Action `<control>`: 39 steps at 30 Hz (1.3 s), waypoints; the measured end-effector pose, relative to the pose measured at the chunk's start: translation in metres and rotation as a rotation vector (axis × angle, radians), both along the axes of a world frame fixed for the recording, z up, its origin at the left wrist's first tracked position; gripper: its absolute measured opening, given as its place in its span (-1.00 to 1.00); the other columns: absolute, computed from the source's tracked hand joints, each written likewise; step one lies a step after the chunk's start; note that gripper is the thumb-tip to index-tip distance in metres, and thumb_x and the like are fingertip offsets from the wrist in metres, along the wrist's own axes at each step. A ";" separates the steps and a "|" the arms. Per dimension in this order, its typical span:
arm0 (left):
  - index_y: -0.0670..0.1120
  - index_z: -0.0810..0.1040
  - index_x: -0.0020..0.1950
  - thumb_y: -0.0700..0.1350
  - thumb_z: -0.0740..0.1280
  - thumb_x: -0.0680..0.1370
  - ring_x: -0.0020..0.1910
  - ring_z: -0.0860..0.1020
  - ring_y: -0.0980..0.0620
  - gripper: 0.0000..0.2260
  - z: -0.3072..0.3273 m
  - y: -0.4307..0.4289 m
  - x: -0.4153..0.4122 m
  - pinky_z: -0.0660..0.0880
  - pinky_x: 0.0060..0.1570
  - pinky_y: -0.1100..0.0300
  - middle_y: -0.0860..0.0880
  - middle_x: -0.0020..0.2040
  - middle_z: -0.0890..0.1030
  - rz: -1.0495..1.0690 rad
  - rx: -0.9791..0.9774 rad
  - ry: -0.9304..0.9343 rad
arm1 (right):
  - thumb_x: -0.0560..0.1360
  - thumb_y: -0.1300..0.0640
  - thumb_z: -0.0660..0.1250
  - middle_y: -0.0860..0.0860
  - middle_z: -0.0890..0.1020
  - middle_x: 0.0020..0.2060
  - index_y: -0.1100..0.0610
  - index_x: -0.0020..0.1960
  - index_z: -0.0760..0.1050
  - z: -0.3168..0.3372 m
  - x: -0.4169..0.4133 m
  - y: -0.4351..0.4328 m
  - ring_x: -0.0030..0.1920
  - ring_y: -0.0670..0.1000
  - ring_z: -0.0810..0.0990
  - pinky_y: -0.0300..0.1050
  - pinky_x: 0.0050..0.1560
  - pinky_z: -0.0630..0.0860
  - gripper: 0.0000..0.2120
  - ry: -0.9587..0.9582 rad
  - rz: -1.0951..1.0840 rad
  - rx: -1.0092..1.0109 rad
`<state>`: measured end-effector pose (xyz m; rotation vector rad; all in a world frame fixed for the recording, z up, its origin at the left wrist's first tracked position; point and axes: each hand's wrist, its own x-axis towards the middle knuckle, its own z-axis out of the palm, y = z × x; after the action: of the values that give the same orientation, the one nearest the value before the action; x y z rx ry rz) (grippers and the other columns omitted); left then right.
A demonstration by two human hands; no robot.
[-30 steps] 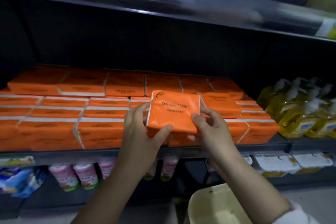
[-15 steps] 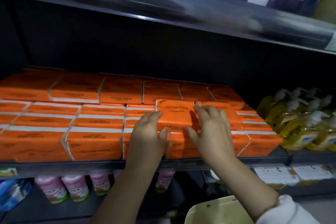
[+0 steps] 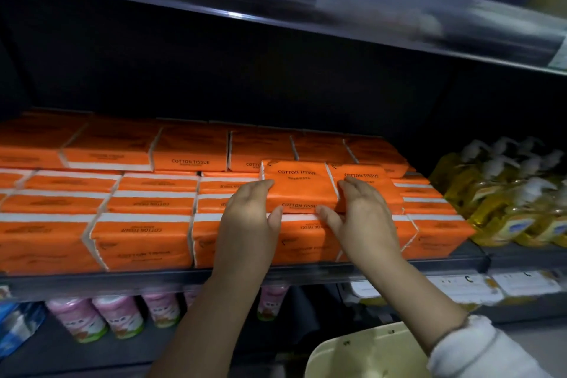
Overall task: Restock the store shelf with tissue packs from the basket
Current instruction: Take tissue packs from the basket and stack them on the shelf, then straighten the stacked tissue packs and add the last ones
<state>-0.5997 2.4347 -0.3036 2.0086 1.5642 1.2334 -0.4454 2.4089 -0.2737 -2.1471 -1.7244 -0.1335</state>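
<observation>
Cream plastic basket nearest, at the bottom right of the frame. Above it, left hand and right hand flanking one orange tissue pack at centre, fingers nearly straight against its side edges, thumbs on its front edge. Pack flat atop the stacked orange packs on the shelf. Farther right, yellow pump bottles.

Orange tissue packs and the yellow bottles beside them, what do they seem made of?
Orange tissue packs: probably thin plastic film, softly glossy, with creases and printed lettering; white sides look like tissue showing through clear wrap or white print, unclear. Yellow bottles: seemingly clear plastic, since yellow liquid shows through; pale pump tops look like opaque plastic.
</observation>
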 end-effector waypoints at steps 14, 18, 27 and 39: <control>-0.12 0.39 0.40 -0.14 0.34 0.54 0.37 0.32 -0.05 -0.57 0.011 -0.013 -0.009 0.21 0.35 0.14 -0.08 0.37 0.42 -0.060 0.063 0.070 | 0.50 0.02 0.32 0.16 0.35 0.38 0.25 0.38 0.32 0.007 0.001 -0.017 0.40 0.13 0.27 -0.08 0.42 0.15 -0.46 0.040 0.077 0.009; -0.21 0.51 0.27 -0.22 0.36 0.51 0.21 0.44 -0.12 -0.68 0.008 -0.032 -0.022 0.30 0.24 0.17 -0.13 0.19 0.53 -0.152 0.219 0.087 | 0.48 0.12 0.35 0.16 0.44 0.26 0.25 0.33 0.38 -0.006 -0.006 -0.059 0.29 0.16 0.37 -0.16 0.30 0.22 -0.54 0.117 0.064 0.217; -0.13 0.55 0.23 -0.12 0.39 0.51 0.15 0.49 -0.11 -0.70 -0.027 -0.077 -0.026 0.36 0.09 0.12 -0.11 0.14 0.56 -0.418 0.026 0.284 | 0.48 0.02 0.35 0.10 0.44 0.26 0.17 0.35 0.35 -0.143 -0.015 -0.171 0.28 0.12 0.37 -0.15 0.29 0.23 -0.49 0.289 -0.061 -0.258; -0.09 0.51 0.30 -0.02 0.37 0.51 0.15 0.48 -0.02 -0.63 -0.059 -0.087 0.011 0.40 0.09 0.14 -0.08 0.22 0.53 -0.626 -0.166 0.508 | 0.56 0.04 0.20 0.08 0.49 0.26 0.08 0.33 0.43 -0.211 -0.017 -0.202 0.23 0.08 0.48 -0.15 0.17 0.37 -0.64 0.481 -0.021 -0.670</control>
<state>-0.5885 2.3479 -0.3629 2.5296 1.0095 0.3642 -0.4620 2.2068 -0.4843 -2.3472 -1.5822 1.0021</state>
